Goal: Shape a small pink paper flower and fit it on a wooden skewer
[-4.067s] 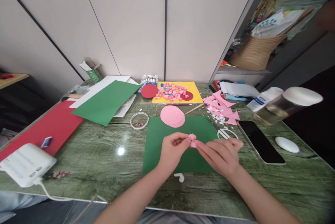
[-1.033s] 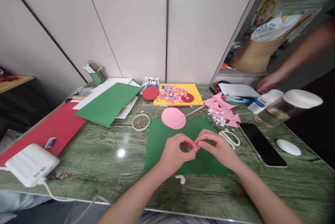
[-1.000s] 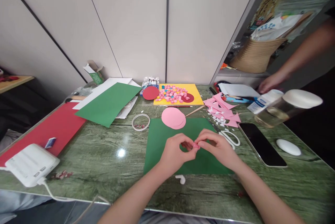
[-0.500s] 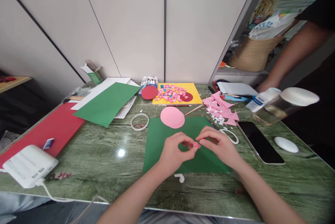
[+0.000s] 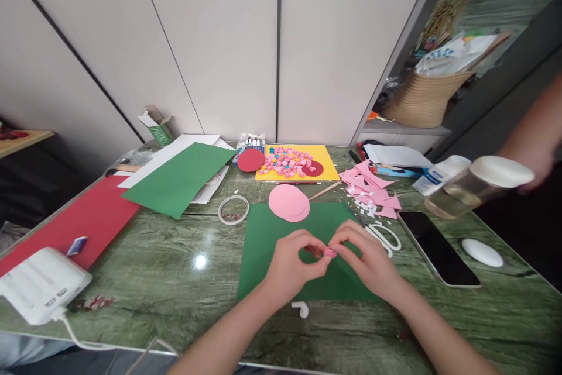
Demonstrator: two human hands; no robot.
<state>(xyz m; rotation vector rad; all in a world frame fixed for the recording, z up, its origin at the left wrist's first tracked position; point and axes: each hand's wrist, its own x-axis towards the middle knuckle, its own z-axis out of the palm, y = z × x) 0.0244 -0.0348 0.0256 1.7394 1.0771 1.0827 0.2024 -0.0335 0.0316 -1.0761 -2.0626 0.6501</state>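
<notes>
I see the left hand (image 5: pixel 290 264) pinching a pink curl (image 5: pixel 330 253) over the near green paper (image 5: pixel 257 240); whether the right hand (image 5: pixel 372 259) pinches too, I can't tell. Probably a rolling step, needing a gentle touch next.

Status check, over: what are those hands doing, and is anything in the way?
Left hand pinching small pink piece. Right hand with fingertips at it, grip unclear. Both above green sheet; scissors close beside right hand, not blocking.
</notes>
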